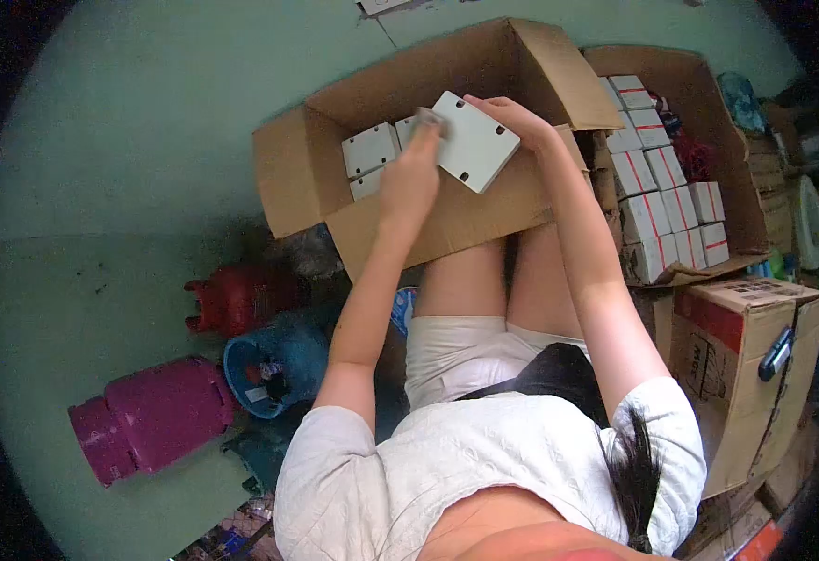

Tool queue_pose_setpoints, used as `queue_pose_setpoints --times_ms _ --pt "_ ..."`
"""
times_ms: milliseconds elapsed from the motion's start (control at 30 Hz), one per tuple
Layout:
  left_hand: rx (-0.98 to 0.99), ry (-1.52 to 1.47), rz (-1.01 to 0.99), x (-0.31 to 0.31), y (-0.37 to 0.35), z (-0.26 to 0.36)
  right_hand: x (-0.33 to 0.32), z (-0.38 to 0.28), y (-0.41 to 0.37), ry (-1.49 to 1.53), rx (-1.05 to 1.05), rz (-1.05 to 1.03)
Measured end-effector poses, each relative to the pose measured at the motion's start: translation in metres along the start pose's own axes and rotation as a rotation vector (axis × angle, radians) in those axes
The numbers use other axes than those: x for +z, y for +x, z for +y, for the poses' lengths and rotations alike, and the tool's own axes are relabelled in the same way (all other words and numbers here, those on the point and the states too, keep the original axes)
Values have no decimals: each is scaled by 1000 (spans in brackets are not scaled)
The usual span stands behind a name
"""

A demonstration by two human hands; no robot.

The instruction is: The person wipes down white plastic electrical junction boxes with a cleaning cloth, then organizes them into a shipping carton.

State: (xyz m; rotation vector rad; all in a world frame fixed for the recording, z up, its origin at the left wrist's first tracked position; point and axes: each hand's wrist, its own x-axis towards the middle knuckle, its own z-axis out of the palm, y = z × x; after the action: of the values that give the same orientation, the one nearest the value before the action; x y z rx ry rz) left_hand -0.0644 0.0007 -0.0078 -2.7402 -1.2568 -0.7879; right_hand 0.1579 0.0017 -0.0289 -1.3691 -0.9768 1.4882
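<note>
A white square box with dark slots near its corners is tilted above the open cardboard carton. My right hand holds it at its upper right edge, some fingers hidden behind it. At its left edge is my left hand, its fingertips smeared by motion and closed around a small greyish thing too blurred to name. Similar white boxes lie inside the carton, to the left of my left hand.
A second carton to the right holds stacked white boxes with red stripes. Below it stands a printed carton with a dark blue object on it. Purple, blue and red gas cylinders lie left.
</note>
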Motion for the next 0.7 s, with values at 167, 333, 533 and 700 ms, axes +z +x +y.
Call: queue_pose_setpoints --times_ms 167,333,533,700 --pt "361 -171 -264 -18 -19 41 -6 6 9 -40 15 -14" --pt "-9 -27 -34 3 16 6 6 -17 -13 -115 56 60" --pt "246 -173 -253 -7 -11 52 -11 22 27 -22 -10 -66" --pt "14 -56 -138 1 17 28 -4 11 13 -52 4 17"
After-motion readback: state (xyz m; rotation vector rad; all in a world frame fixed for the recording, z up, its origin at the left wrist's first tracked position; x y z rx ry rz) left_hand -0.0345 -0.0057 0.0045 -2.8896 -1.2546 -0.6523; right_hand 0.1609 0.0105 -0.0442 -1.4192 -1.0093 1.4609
